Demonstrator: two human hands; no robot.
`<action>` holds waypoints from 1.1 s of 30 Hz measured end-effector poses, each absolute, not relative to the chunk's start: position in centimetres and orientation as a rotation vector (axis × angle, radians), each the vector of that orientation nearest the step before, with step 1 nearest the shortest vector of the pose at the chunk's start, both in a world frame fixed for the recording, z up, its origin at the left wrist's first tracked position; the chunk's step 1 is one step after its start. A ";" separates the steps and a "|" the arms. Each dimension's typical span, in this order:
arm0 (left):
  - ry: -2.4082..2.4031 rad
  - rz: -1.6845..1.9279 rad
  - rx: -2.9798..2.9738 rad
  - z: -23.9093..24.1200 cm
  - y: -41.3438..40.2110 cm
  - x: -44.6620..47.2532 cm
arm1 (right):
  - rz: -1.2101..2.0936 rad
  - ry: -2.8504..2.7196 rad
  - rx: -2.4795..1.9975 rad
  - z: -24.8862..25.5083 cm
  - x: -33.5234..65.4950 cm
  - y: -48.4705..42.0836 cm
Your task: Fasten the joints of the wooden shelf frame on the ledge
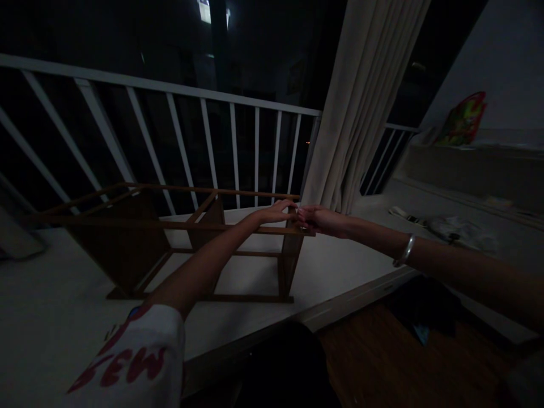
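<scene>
A brown wooden frame rack [140, 238] lies on its side on a white platform [51, 306] in a dim room. Both my arms reach out to its top right corner. My left hand [276, 212] rests on the upper rail there, fingers curled over the wood. My right hand [318, 220], with a silver bangle [404, 251] on the wrist, meets it at the same corner, fingers pinched together at the joint; whatever they hold is too dark and small to make out.
A white railing [178, 113] runs behind the platform with dark night beyond. A pale curtain [365, 102] hangs at right. Crumpled items [459, 232] lie on the far ledge, a colourful object [463, 119] leans on the wall, and dark wooden floor [382, 357] is below.
</scene>
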State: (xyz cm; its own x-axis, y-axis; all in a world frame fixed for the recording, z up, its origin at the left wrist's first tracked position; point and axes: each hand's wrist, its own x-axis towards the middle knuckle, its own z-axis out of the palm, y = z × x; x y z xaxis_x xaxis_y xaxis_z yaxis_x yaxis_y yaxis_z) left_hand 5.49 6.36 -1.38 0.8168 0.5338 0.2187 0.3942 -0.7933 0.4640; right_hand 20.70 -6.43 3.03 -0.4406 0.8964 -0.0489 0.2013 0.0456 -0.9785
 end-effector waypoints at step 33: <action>0.693 0.525 2.589 -1.5 6.3 5.3 | 1.182 -2.036 -1.035 2.9 21.2 -6.8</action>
